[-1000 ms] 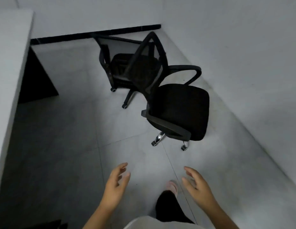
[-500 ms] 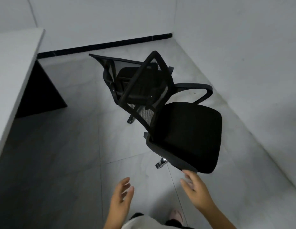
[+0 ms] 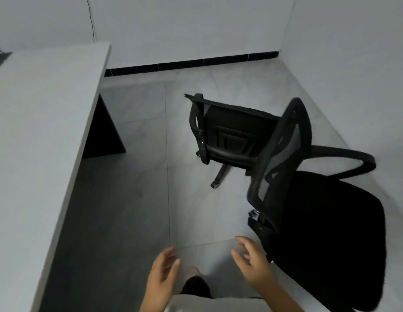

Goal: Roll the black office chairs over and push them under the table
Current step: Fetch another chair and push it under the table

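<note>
Chairs (image 3: 326, 221) right, table (image 3: 38, 131) edge left, open floor (image 3: 128, 210) between; both hands (image 3: 162, 282) released

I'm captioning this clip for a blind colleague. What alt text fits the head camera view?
Two black office chairs stand on a grey tiled floor, the near chair by the person's open right hand, the far chair behind it. The left hand is open too, and a grey table runs along the left.

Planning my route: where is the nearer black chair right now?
In the head view, lower right, beside the right hand, ahead of the second chair.
</note>
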